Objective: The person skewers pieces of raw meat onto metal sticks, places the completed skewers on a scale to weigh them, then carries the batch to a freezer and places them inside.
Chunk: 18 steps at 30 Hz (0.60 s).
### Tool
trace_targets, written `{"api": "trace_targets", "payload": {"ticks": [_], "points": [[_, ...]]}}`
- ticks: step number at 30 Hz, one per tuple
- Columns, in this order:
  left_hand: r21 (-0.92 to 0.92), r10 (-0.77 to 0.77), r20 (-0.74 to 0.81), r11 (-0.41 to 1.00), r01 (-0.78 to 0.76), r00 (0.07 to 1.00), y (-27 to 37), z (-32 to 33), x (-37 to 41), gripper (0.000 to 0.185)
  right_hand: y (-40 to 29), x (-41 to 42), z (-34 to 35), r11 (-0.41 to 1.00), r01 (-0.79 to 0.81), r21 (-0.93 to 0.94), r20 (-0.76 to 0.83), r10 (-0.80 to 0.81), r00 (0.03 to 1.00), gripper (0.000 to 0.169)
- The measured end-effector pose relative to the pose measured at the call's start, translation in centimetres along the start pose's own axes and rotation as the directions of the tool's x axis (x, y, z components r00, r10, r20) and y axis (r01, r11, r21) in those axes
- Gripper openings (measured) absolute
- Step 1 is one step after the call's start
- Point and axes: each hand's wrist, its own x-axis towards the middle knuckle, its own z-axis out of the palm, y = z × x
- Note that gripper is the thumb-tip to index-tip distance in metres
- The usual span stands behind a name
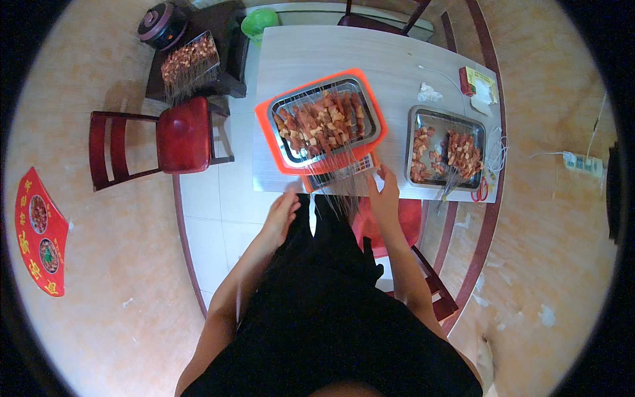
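Before me an orange digital scale [278,158] stands at the table's near edge, turned at an angle. A steel tray [370,130] rests on its platform, full of raw meat skewers [317,124]. Their thin metal ends stick out towards me and partly cover the scale's keypad [364,165]. My left hand [284,212], slightly blurred, is by the scale's near left corner with nothing in it. My right hand [385,191] is beside the near right corner, thumb and fingers apart; whether it touches the scale is unclear.
On the pale table [317,47], a second steel tray [412,144] holds meat pieces and skewers. Red scissors [479,190], a cable [497,154], crumpled tissue [428,93] and a tissue box [477,87] lie rightward. More skewers [191,62] sit left, behind a red chair [183,135].
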Motion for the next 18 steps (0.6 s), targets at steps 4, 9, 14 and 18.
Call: {"api": "trace_targets", "payload": {"ticks": [4,9,14,18], "points": [[0.044,-0.124,0.259,0.992,0.116,0.958,-2.3,1.1,3.9,0.077,0.4,-0.4,0.4,0.951,-0.252,0.18,0.205,0.214,0.955,0.048],[-0.073,-0.066,0.536,0.99,0.124,0.842,-1.7,2.6,6.0,0.057,-1.1,-0.5,0.1,0.95,-0.281,0.137,0.335,0.222,0.916,0.045],[-0.261,0.001,0.646,0.94,0.22,0.763,-0.5,7.3,5.6,0.033,-3.7,-2.9,2.6,0.99,0.042,-0.136,0.358,0.009,0.934,0.038],[-0.264,-0.015,0.496,0.95,0.168,0.868,-1.2,10.2,6.7,0.027,-3.3,-4.8,4.7,0.931,0.202,-0.303,0.318,-0.1,0.943,0.033]]}}
